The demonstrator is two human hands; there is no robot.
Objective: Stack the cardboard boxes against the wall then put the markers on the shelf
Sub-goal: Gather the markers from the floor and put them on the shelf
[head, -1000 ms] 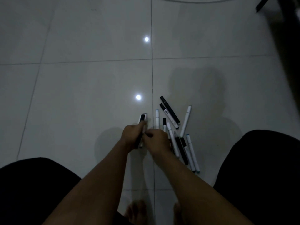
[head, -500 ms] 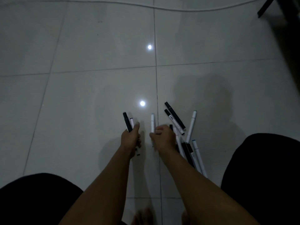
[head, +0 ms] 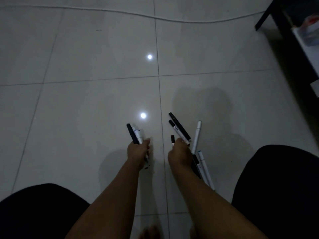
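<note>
Left hand (head: 138, 151) gripping markers (head: 135, 134), right hand's (head: 179, 155) grip unclear

Three markers (head: 136, 135) stand bunched in the left hand (head: 138, 153) — one black, two white. On the floor tiles (head: 86, 109) lie about seven more markers (head: 181, 131): two long black ones, three white-barrelled ones, one dark one by the wrist, and one black-capped one at the right hand (head: 179, 155) (partly hidden, so the count is approximate). Two light reflections (head: 143, 115) — one white cable (head: 120, 12).
</note>
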